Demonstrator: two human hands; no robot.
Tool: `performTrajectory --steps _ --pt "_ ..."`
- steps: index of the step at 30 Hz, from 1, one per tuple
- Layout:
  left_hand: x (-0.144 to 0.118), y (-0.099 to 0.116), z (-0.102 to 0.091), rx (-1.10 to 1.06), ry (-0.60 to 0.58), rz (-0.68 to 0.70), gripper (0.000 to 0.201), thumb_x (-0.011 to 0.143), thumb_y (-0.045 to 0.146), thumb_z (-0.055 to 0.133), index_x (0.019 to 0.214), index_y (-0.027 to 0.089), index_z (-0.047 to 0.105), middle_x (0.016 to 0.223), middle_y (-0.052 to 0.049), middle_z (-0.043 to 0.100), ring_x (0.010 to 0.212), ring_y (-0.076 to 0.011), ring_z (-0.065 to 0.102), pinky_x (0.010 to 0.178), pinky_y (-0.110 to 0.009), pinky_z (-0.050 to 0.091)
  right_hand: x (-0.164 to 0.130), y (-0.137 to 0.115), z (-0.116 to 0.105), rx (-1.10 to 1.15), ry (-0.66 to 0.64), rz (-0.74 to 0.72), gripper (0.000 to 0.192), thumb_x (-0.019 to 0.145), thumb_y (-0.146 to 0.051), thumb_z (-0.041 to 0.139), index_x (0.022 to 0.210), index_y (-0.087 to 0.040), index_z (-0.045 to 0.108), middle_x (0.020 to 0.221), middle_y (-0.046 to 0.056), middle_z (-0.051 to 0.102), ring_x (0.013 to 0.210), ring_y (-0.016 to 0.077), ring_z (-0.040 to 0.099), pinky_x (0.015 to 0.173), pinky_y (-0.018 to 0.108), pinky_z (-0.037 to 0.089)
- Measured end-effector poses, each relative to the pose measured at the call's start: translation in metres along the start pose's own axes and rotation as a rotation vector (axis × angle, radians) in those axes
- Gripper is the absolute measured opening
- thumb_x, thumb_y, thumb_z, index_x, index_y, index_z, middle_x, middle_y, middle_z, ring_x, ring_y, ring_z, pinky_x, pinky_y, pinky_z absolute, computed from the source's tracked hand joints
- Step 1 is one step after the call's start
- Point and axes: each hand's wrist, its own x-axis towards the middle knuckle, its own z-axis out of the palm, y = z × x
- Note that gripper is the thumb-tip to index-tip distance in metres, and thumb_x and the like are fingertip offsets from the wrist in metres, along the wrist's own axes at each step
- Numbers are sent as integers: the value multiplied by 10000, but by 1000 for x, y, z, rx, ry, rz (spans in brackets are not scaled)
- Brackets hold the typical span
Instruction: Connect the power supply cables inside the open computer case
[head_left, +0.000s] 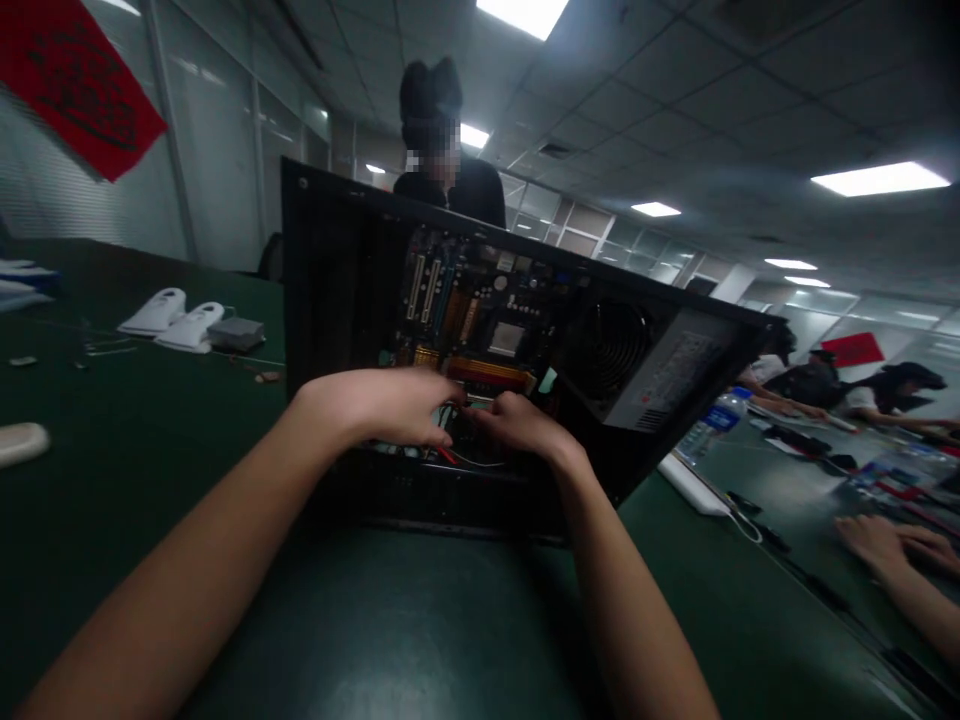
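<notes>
An open black computer case (450, 495) stands on the green table in front of me, tilted in view. Inside it are a motherboard (480, 300) and a power supply (652, 370) with a round fan grille. My left hand (397, 405) reaches in at the lower middle, thumb and forefinger apart beside thin wires (448, 412). Close against its fingertips, my right hand (521, 422) has its fingers pinched together; whatever lies between them is too small to make out. A memory slot area (491, 375) sits just above both hands. A red connector (447, 455) shows under my left thumb.
White slipper-like items (176, 320) and a grey box (236, 333) lie on the left. At right are a water bottle (716, 425), a white power strip (694, 485) and another person's hands (885, 540). A person (480, 190) stands behind the case.
</notes>
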Motion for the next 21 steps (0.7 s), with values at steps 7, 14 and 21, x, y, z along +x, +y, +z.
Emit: performTrajectory --steps 7,14,21 --pt "-2 -1 -1 55 -83 -19 440 822 305 698 1256 235 678 1245 -76 710 1053 -226 671 878 -283 513 16 12 7 221 170 -77 533 890 -616 474 548 -217 382 484 -64 292 456 84 233 466 277 135" --pt "1 -1 -1 72 -107 -32 414 836 304 679 1245 236 689 1184 -73 733 966 -220 686 785 -275 511 18 11 7 472 182 -82 512 773 -683 558 619 -198 504 485 -67 341 441 79 252 445 256 146" --pt "9 -3 6 107 -115 -15 375 841 300 657 1206 231 704 1157 -74 744 956 -228 691 759 -281 499 18 10 7 712 173 -21 512 714 -691 640 730 -184 570 435 -102 304 379 72 233 410 239 134"
